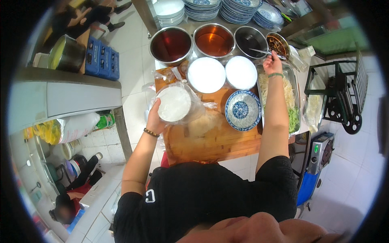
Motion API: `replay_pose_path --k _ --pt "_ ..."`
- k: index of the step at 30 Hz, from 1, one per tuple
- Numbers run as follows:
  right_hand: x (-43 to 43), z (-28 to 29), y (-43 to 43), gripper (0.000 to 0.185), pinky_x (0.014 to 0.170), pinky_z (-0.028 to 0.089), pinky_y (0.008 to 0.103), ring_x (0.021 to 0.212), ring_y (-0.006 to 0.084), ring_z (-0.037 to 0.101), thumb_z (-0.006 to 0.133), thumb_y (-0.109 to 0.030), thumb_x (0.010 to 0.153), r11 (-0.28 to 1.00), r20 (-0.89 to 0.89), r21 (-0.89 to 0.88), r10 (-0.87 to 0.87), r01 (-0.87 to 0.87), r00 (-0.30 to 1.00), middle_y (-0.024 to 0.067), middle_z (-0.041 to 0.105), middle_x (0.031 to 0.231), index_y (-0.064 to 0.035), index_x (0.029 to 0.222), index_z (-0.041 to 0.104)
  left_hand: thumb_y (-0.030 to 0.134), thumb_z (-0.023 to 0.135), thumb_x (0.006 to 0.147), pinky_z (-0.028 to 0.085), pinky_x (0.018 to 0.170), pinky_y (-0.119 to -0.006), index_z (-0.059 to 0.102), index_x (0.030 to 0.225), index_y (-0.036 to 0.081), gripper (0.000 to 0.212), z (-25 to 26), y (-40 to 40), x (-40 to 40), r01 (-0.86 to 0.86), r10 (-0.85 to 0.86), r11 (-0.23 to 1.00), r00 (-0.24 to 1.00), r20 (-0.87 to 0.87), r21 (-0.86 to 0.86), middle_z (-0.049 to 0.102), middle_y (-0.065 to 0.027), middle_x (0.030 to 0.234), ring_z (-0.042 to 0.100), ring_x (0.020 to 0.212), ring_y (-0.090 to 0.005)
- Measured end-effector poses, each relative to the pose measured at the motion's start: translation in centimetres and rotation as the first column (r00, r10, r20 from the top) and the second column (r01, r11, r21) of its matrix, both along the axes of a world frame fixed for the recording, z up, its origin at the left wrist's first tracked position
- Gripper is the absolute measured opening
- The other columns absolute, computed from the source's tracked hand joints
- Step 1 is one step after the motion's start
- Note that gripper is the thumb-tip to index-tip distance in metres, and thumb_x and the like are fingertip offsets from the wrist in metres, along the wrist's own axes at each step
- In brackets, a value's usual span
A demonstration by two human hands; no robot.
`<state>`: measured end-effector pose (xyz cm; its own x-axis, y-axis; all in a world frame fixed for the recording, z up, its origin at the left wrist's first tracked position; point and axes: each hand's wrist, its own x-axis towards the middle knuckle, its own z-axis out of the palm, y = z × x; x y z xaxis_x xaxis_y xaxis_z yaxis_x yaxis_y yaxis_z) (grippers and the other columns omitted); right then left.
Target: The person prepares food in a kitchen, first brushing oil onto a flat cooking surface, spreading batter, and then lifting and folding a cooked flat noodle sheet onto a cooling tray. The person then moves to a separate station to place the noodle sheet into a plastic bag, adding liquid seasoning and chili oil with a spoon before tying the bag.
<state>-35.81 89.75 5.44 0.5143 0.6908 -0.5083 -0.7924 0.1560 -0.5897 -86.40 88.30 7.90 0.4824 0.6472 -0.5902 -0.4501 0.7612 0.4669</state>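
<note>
My left hand (155, 118) grips a white bowl (174, 102) covered in clear plastic film, above the left side of a wooden board (209, 142). My right hand (273, 63) holds a thin metal utensil (258, 50), whose long end reaches over a dark-looking steel pot (247, 38). Just beyond that hand sits a smaller steel pot of chili sauce (276, 44). Under my right forearm lies a metal tray (298, 100) with pale shreds (288, 88) and green shreds (293, 120). A blue-and-white patterned bowl (243, 110) rests on the board.
Two white round dishes (206, 74) stand behind the patterned bowl. Steel pots of dark red liquid (171, 45) and amber liquid (214, 42) line the back. Stacked plates (202, 10) are beyond. At right are a black rack (340, 85) and gas stove (322, 152). Other people sit at left.
</note>
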Motion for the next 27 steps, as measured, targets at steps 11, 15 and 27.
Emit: replay_pose_path --k 11,15,27 --pt "-8.4 1.6 -3.3 0.034 0.063 0.046 0.0339 0.073 0.0277 0.056 0.055 -0.025 0.083 0.887 0.765 -0.457 0.354 -0.067 -0.537 0.0151 0.058 0.083 -0.0049 0.11 0.054 0.031 0.04 0.088 0.041 0.089 -0.041 0.037 0.123 0.002 0.045 -0.5 3.3 -0.4 -0.027 0.026 0.999 1.0 -0.007 -0.04 0.046 -0.0115 0.121 0.047 0.109 -0.0267" --pt "-8.7 1.8 -5.1 0.039 0.063 0.046 0.036 0.077 0.0304 0.055 0.06 -0.018 0.079 0.91 0.61 -0.414 0.288 0.013 -0.738 0.0166 0.056 0.09 -0.0092 0.116 0.051 0.032 0.039 0.089 0.04 0.09 -0.044 0.036 0.124 0.002 0.046 -0.6 4.1 -0.5 0.017 -0.008 0.995 0.995 0.099 -0.095 0.046 -0.0124 0.122 0.046 0.111 -0.0277" --pt "-20.2 8.2 1.7 0.046 0.058 0.045 0.0225 0.062 0.0119 0.054 0.034 -0.035 0.092 0.956 0.574 0.058 0.202 -0.286 0.794 0.0101 0.06 0.076 0.0056 0.109 0.049 0.04 0.039 0.089 0.041 0.089 -0.039 0.039 0.121 0.004 0.049 -3.3 7.5 -0.3 0.054 -0.054 0.999 0.999 0.005 -0.001 0.049 -0.0102 0.119 0.048 0.109 -0.0231"
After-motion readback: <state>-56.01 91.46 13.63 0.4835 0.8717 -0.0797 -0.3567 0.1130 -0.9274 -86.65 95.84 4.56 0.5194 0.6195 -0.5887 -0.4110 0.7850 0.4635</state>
